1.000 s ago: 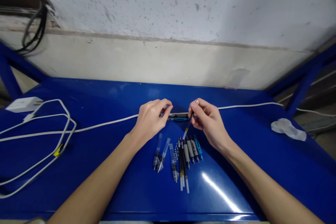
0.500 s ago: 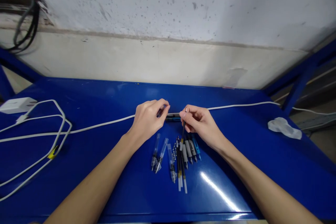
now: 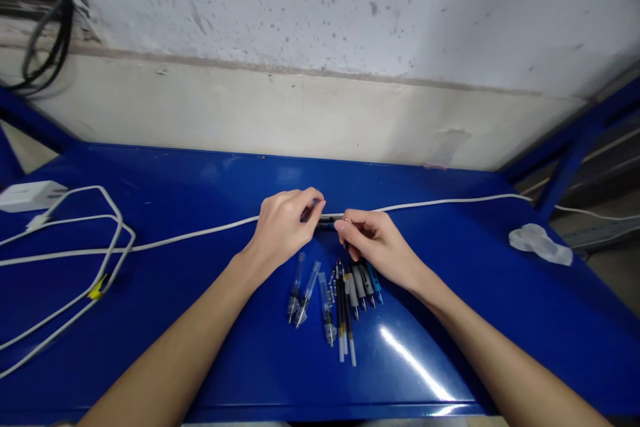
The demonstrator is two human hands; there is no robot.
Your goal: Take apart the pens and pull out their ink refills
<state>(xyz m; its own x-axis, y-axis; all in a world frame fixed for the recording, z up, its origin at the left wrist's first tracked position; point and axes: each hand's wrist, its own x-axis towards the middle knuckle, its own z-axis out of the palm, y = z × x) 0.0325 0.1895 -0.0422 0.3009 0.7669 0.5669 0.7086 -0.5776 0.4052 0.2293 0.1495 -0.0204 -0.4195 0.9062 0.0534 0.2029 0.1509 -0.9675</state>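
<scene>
My left hand [image 3: 287, 221] pinches a small dark, partly clear pen part [image 3: 309, 211] between thumb and fingers. Just to its right, my right hand [image 3: 369, 233] is closed on a thin pen refill, mostly hidden by the fingers. Between the hands a dark pen [image 3: 326, 223] lies beside the white cable. Below them on the blue table are clear pen barrels [image 3: 307, 295], small clear-and-dark pieces [image 3: 331, 285], several dark refills with pale ends [image 3: 342, 320], grey-grip pen parts [image 3: 361, 285] and a blue pen part [image 3: 375, 280].
A white cable [image 3: 450, 201] runs across the blue table [image 3: 240, 373] to loops at the left, near a white charger [image 3: 33, 196]. A crumpled whitish piece [image 3: 540, 244] lies at the right. Behind stands a stained wall [image 3: 300, 107].
My right hand has moved slightly left, toward my left hand, and the refill in it has changed angle, showing less of its length. My left hand has barely moved.
</scene>
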